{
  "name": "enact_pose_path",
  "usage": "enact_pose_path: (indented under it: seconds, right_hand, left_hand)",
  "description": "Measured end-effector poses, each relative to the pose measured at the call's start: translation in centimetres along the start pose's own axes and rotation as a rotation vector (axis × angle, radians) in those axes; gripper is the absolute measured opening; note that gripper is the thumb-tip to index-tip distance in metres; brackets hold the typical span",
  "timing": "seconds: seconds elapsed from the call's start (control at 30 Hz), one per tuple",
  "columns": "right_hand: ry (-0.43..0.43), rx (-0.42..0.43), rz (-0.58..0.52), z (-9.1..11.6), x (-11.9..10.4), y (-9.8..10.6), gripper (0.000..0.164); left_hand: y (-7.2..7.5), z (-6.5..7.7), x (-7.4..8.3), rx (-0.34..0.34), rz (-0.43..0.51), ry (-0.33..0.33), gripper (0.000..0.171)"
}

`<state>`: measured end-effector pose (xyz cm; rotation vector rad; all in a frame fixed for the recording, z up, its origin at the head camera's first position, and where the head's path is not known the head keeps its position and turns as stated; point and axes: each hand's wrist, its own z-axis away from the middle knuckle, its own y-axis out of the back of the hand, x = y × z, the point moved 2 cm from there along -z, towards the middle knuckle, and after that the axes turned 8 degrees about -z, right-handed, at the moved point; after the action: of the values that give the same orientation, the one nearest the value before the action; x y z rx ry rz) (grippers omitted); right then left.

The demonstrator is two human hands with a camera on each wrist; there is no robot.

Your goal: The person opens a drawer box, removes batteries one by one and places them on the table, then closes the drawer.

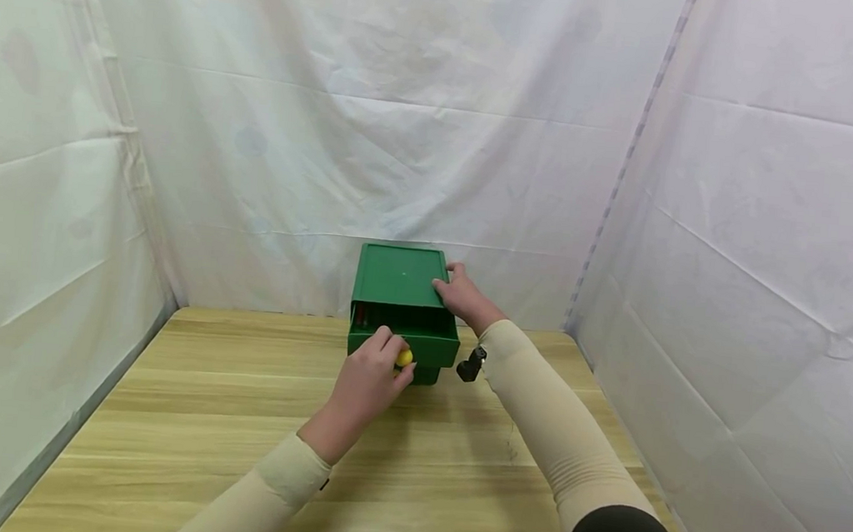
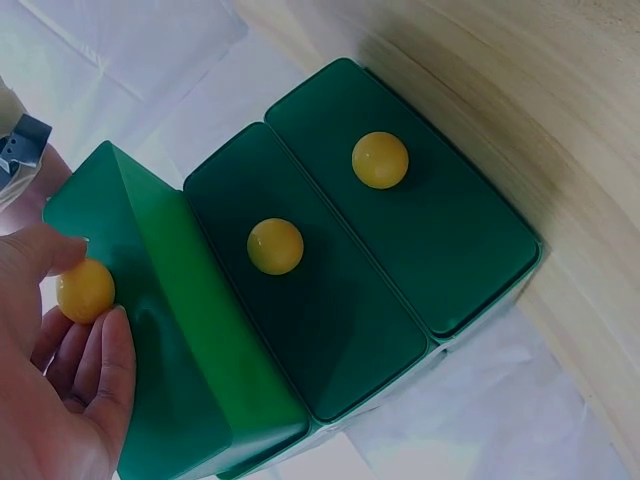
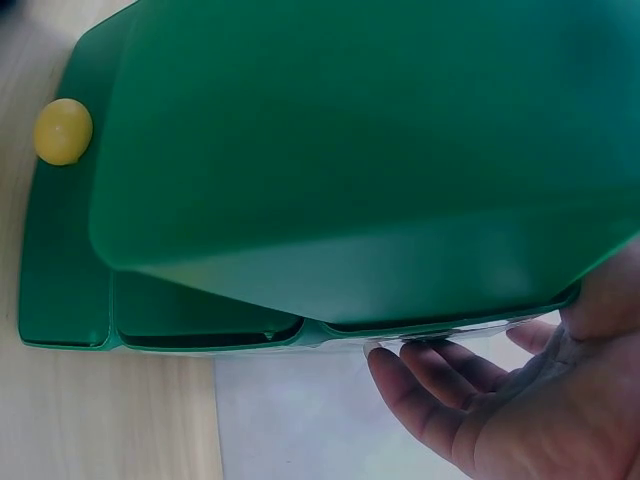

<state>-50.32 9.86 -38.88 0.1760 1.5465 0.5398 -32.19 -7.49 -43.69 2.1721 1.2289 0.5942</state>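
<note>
A small green chest of drawers (image 1: 399, 274) stands on the table, its top drawer (image 1: 438, 351) pulled partway out. My left hand (image 1: 368, 376) pinches that drawer's round yellow knob (image 2: 86, 291) between thumb and fingers. Two lower drawers, each with a yellow knob, show in the left wrist view: the middle knob (image 2: 275, 246) and the bottom knob (image 2: 380, 160); both drawers are closed. My right hand (image 1: 463, 296) rests against the chest's right side, its thumb at the top edge. Something reddish shows dimly inside the drawer; most of the interior is hidden.
The wood-grain table (image 1: 234, 418) extends in front and to both sides of the chest. White sheeting (image 1: 375, 153) hangs behind it and at left and right. A small black camera (image 1: 471, 364) sits on my right wrist.
</note>
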Motion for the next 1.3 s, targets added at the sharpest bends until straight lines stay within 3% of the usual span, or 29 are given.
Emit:
enact_pose_path:
  seconds: [1.3]
  right_hand:
    - [-0.022, 0.001, 0.017, -0.04, -0.09, 0.02, 0.064]
  left_hand:
    - [0.4, 0.86, 0.37, 0.029, -0.001, -0.018, 0.03]
